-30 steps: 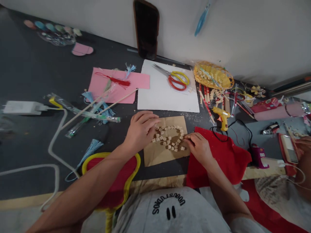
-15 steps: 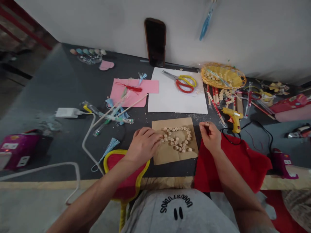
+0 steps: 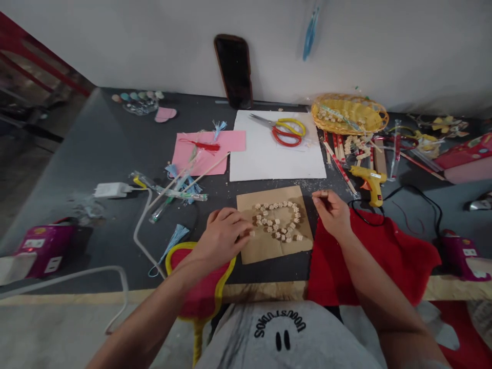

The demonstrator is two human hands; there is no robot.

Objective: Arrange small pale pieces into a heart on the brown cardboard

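Observation:
A brown square of cardboard (image 3: 249, 251) lies before me, with small pale flower-shaped beads (image 3: 295, 215) set on it in a looping line. Over its left edge my left hand (image 3: 226, 233) is closed, thumb and fingertips together beside the beads; a tiny pale bit shows at the tips, too small to name. To the right of the cardboard, my right hand (image 3: 332, 212) hovers near a red cloth (image 3: 369, 261). Its thumb and finger are pinched, and I cannot make out what is between them. Under my left forearm lies a red, yellow-rimmed paddle-shaped thing (image 3: 202, 287).
Behind the cardboard, scissors (image 3: 286, 136) rest on a white board (image 3: 277, 166). A yellow glue gun (image 3: 369, 184) with a black cord and a wicker basket (image 3: 326, 125) are at right. Pink paper (image 3: 234, 141), tassels (image 3: 177, 236) and a white charger (image 3: 111, 190) lie left. A phone (image 3: 234, 72) leans on the wall.
My left hand has drawn slightly back from the beads, toward the cardboard's left edge. The right hand keeps its pinch beside the cardboard. The camera view has shifted a little.

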